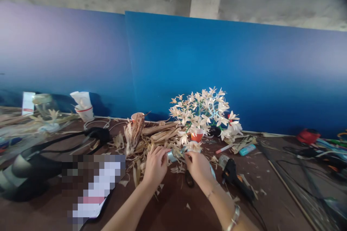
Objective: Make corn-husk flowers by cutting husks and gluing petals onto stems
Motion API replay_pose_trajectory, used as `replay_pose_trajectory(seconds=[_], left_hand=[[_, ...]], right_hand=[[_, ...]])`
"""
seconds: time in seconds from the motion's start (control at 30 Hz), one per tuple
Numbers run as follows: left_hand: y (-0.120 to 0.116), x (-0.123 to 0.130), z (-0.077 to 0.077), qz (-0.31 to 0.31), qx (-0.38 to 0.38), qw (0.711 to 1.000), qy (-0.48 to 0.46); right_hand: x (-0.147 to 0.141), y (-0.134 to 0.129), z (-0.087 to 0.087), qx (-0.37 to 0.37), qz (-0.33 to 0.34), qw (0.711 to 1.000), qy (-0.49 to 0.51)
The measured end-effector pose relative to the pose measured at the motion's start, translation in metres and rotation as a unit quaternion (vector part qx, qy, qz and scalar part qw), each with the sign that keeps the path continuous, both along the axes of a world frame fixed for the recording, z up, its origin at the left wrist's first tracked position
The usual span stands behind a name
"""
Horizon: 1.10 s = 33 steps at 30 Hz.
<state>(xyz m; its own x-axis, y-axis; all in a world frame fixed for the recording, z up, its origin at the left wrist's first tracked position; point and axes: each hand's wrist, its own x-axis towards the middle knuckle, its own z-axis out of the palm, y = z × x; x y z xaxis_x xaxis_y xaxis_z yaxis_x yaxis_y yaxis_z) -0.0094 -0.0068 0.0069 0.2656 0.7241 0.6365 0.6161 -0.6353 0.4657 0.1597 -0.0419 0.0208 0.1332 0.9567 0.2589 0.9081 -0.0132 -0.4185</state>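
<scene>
Head cam: both hands are over the middle of the brown table point(173, 211), left hand point(156, 162) with its fingers bent, right hand point(199, 166) curled in, and honestly I can't tell if either one's pinching anything. The bunch of pale flowers point(202, 110) is up near the table's back edge, just beyond the right hand and above an orange cup point(197, 136), with dried husks point(159, 132) heaped left of it. Black glue gun point(235, 178)'s lying right of the right hand, cable trailing toward the near edge.
</scene>
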Motion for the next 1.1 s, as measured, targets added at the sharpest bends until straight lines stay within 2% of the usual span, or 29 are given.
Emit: replay_pose_trajectory(seconds=[0.17,0.33,0.53,0.67,0.77,0.93,1.1], left_hand=[[-0.001,0.002,-0.001,-0.022,0.01,0.999,-0.039],[0.0,0.002,-0.002,-0.016,-0.012,0.998,-0.057],[0.008,0.0,-0.006,-0.005,-0.062,0.991,-0.121],[0.011,0.0,-0.008,0.002,-0.134,0.975,-0.177],[0.011,0.001,-0.007,-0.002,-0.153,0.962,-0.228],[0.012,0.001,-0.006,-0.018,-0.169,0.933,-0.316],[0.015,-0.001,-0.004,-0.041,-0.203,0.925,-0.319]], right_hand=[[-0.021,0.03,-0.005,-0.021,-0.018,0.999,-0.031],[-0.02,0.038,-0.014,-0.001,-0.018,0.999,-0.035],[-0.02,0.034,-0.011,0.017,0.007,0.999,-0.028],[-0.024,0.025,-0.006,0.052,0.062,0.997,0.002],[-0.027,0.017,-0.005,0.078,0.093,0.992,0.018],[-0.031,0.009,-0.007,0.079,0.083,0.993,0.031],[-0.03,0.006,-0.011,0.079,0.079,0.994,0.015]])
